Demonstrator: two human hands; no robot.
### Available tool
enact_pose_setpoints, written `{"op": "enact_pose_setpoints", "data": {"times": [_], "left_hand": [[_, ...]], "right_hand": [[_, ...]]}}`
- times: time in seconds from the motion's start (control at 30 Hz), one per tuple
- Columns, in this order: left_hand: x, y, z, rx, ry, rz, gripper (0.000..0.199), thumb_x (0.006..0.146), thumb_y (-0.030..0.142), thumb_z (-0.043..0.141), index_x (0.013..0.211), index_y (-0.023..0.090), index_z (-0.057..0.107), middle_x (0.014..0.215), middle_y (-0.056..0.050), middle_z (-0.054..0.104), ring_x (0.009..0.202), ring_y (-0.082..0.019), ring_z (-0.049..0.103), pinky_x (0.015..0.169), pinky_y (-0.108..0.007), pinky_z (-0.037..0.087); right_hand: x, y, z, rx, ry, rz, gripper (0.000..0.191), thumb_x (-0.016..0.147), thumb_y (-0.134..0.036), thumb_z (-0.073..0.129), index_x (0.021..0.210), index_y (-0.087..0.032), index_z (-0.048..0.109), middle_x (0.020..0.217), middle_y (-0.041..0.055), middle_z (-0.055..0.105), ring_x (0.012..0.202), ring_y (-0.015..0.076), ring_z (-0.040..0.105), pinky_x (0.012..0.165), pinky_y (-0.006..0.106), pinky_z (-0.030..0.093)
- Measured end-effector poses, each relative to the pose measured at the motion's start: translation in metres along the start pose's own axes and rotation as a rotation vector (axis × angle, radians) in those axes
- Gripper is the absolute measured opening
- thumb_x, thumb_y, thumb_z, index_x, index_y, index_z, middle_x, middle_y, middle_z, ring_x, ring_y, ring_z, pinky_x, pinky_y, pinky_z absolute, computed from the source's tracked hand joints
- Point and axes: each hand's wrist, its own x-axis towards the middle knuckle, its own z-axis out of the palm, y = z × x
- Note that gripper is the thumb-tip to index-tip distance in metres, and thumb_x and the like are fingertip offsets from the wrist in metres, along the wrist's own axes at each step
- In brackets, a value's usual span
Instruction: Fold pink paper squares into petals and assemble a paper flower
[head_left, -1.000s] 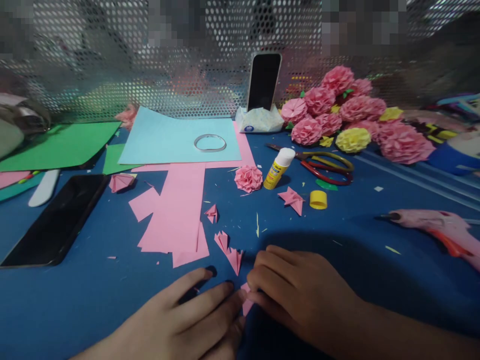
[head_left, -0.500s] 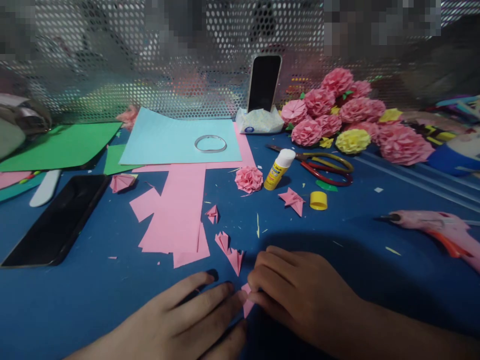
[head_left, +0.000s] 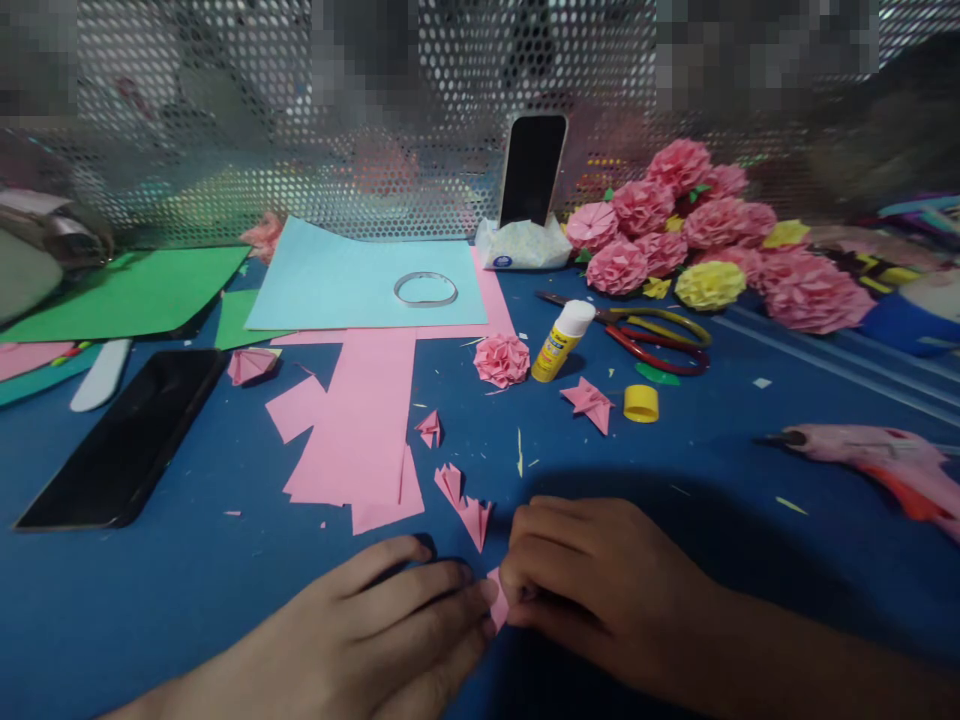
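Observation:
Between my hands lies a small piece of pink paper (head_left: 498, 600), partly hidden under my fingers. My right hand (head_left: 592, 580) is closed, with thumb and index finger pinching its right side. My left hand (head_left: 390, 630) is stretched out flat on the table, fingertips against the paper's left edge; its thumb cannot be seen. Just beyond the fingers are two folded pink paper pieces (head_left: 472, 520), one touching the other, and a smaller folded piece (head_left: 430, 428). A stack of pink paper strips (head_left: 360, 430) lies ahead of my left hand.
A glue stick (head_left: 555, 345), its yellow cap (head_left: 641, 403), scissors (head_left: 652, 330) and a pink paper flower (head_left: 502, 360) stand or lie ahead. A glue gun (head_left: 862, 445) is at right, a phone (head_left: 127, 435) at left. Paper flowers (head_left: 645, 208) are heaped by the perforated metal screen (head_left: 360, 150).
The view has shifted slightly, moving the table items a little to the right. My left fingers have drawn closer together. My right hand still pinches the paper, and less of it shows.

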Motion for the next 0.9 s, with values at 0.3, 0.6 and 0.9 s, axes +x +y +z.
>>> {"op": "enact_pose_setpoints", "data": {"times": [0.3, 0.6, 0.9], "left_hand": [[-0.003, -0.003, 0.012, 0.012, 0.047, 0.023, 0.032, 0.106, 0.019, 0.041, 0.127, 0.018, 0.064, 0.129, -0.002, 0.066, 0.122, -0.013, 0.055, 0.120, -0.030, 0.027], [0.004, -0.003, 0.008, 0.026, 0.038, 0.036, 0.033, 0.106, 0.016, 0.038, 0.125, 0.018, 0.065, 0.123, 0.003, 0.069, 0.116, -0.013, 0.057, 0.122, -0.030, 0.016], [0.005, 0.001, 0.001, 0.082, -0.056, 0.012, 0.036, 0.107, 0.018, 0.034, 0.129, 0.020, 0.062, 0.129, 0.003, 0.066, 0.118, -0.014, 0.055, 0.121, -0.035, 0.016]], "right_hand": [[0.000, -0.001, 0.000, -0.025, 0.040, 0.003, 0.040, 0.108, -0.037, 0.033, 0.087, -0.018, 0.060, 0.086, 0.0023, 0.063, 0.073, 0.0140, 0.053, 0.064, 0.027, 0.034], [-0.003, -0.001, -0.001, 0.008, -0.022, 0.033, 0.024, 0.105, -0.027, 0.042, 0.089, -0.019, 0.059, 0.087, 0.0008, 0.061, 0.077, 0.0148, 0.052, 0.066, 0.028, 0.035], [-0.002, 0.000, 0.000, 0.041, -0.039, 0.071, 0.016, 0.103, -0.024, 0.045, 0.092, -0.020, 0.056, 0.090, 0.0003, 0.060, 0.080, 0.0151, 0.051, 0.067, 0.028, 0.032]]}}
